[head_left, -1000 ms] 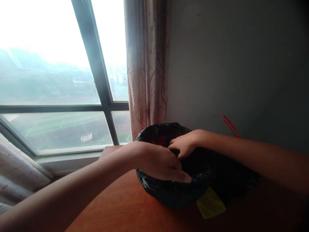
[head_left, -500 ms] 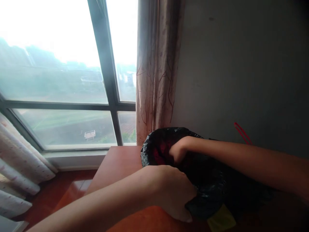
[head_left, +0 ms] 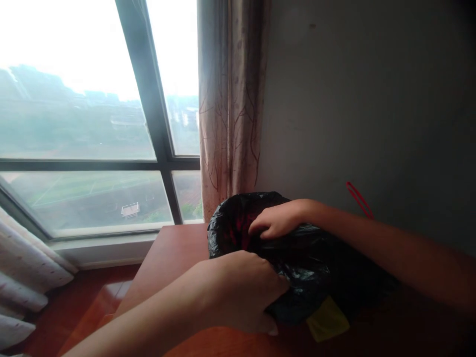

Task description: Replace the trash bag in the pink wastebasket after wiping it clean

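Note:
A black plastic bag (head_left: 308,267) with a wide mouth lies on the reddish-brown table, and dark red shows inside its opening. My left hand (head_left: 241,292) is closed on the near edge of the bag, its thumb below and its knuckles on top. Over the mouth, my right hand (head_left: 278,220) has curled, pinched fingers beside the dark red material. Whatever is between those fingers is too dark to make out. By the bag's near side lies a yellow piece (head_left: 327,320), perhaps cloth.
The table (head_left: 178,248) reaches toward the window (head_left: 92,198). Behind the bag hang a patterned curtain (head_left: 232,99) and a grey wall (head_left: 353,99). A red loop (head_left: 359,199) stands out beyond my right forearm.
My right hand has risen from deeper inside the bag to its mouth, and its fingers now show. My left hand keeps its hold on the edge. The view has shifted slightly right.

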Motion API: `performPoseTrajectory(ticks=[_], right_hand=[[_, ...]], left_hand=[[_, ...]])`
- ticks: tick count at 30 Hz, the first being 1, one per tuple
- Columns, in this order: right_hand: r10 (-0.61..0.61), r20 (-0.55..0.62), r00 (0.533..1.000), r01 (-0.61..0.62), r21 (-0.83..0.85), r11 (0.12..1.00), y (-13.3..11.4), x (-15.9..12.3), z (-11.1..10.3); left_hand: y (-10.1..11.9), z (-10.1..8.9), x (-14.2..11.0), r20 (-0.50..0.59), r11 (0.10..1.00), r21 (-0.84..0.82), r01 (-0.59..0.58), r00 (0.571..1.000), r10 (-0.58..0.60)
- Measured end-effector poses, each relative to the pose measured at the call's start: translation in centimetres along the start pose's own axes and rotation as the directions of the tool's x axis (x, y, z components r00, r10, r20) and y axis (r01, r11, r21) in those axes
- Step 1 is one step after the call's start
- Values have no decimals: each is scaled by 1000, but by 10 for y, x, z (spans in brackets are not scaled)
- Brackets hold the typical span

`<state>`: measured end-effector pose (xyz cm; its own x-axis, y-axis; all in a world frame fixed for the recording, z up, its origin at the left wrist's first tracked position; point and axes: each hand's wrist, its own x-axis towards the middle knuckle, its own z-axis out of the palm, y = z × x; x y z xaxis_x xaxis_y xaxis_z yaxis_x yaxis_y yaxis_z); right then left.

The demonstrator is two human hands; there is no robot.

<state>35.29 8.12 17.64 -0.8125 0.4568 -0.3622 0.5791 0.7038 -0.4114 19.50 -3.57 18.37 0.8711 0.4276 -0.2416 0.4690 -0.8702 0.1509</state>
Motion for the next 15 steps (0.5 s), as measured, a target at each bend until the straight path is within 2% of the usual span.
performPoseTrajectory(ticks=[2,4,5,8,10,11,13,15], right_hand=[[-32,-194,980,34,5,999,-4,-37,-8],[5,-444,896,23,58,998,-7,-78,-7],[45,-554,831,13,99,995,-7,-98,-2],[199,-791,578,6,248,969,0,-145,27],[286,-861,420,47,336,941,11,-164,55],[324,-871,368,64,372,926,19,-170,71],[393,-861,324,76,437,896,34,-178,103],[462,-828,318,81,509,857,45,-183,133]], left_hand=[[1,3,-2,-76,1000,-3,-23,997,23],[1,6,0,-146,999,12,-42,988,44],[0,7,3,-174,999,33,-42,984,47],[-5,7,18,-221,991,132,-14,974,43],[-10,4,32,-241,987,161,10,970,29],[-13,3,39,-246,988,154,22,969,17],[-18,1,54,-262,990,132,51,965,-15],[-23,1,69,-279,990,122,73,960,-36]])
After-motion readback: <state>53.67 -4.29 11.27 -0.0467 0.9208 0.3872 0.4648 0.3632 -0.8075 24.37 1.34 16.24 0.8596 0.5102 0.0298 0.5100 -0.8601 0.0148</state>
